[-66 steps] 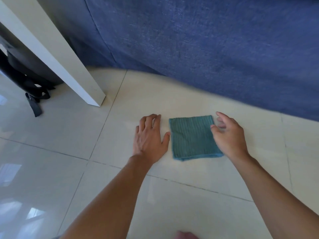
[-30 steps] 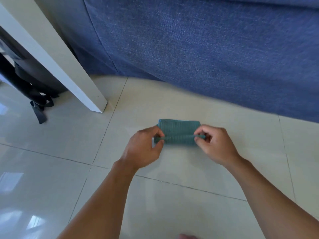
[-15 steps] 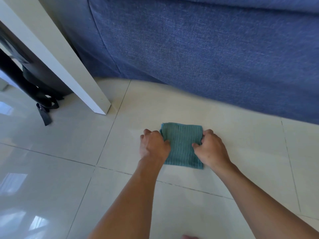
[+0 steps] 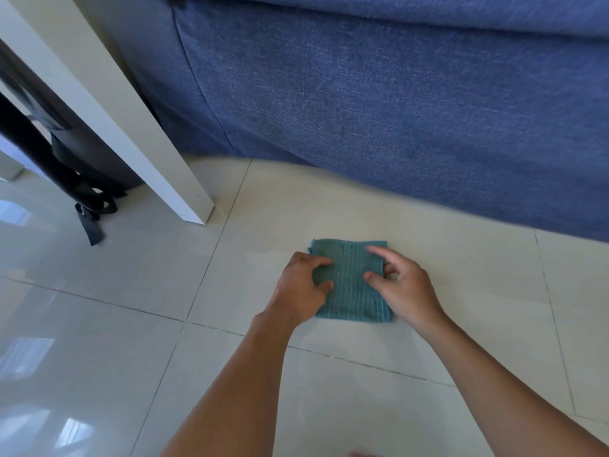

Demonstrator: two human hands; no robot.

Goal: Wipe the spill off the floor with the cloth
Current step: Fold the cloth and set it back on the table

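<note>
A teal ribbed cloth (image 4: 349, 285), folded into a small rectangle, lies flat on the pale tiled floor (image 4: 461, 301). My left hand (image 4: 301, 288) rests on its left edge, thumb and forefinger curled against the fabric. My right hand (image 4: 400, 288) hovers over its right edge with fingers spread and loose, thumb touching the cloth. No spill is visible on the tiles.
A blue fabric sofa front (image 4: 395, 110) runs close behind the cloth. A white table leg (image 4: 184, 196) stands on the floor to the left, with a black bag and its strap (image 4: 89, 222) beyond it. Glossy tiles stretch to the left and toward me.
The cloth was folded over from a wider square into a narrower rectangle. Both hands gripped its sides half a second ago; now the fingers have loosened and the right hand has lifted.
</note>
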